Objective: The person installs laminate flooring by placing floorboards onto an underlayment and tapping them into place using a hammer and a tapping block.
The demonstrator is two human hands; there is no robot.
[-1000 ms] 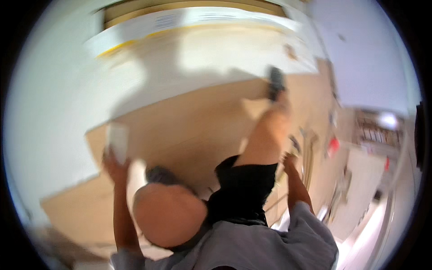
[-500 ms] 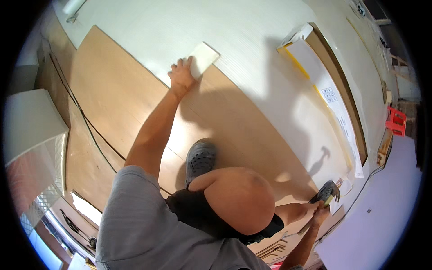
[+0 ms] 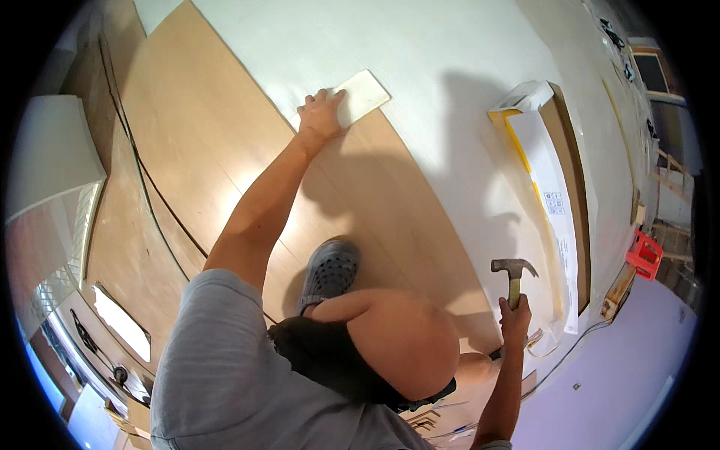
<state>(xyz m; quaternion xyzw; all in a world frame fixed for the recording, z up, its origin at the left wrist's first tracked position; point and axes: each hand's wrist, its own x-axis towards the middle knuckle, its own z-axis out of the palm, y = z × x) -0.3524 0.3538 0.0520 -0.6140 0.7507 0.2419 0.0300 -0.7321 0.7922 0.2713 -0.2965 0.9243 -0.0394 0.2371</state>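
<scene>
My left hand grips a flat, pale rectangular block lying at the edge of the light wooden floor planks, where they meet a pale, finely lined sheet. My right hand is closed round the handle of a claw hammer, raised at my right with its head upward. My bent knee and a dark perforated clog are between my arms, on the planks.
A long, open white-and-yellow cardboard box lies on the sheet at the right. A red plastic stool stands beyond it. Dark cables run across the boards at the left, beside a white panel.
The view has swung from its angle a second ago. Since half a second ago, my right hand has lifted the hammer upward; my left hand stays on the block.
</scene>
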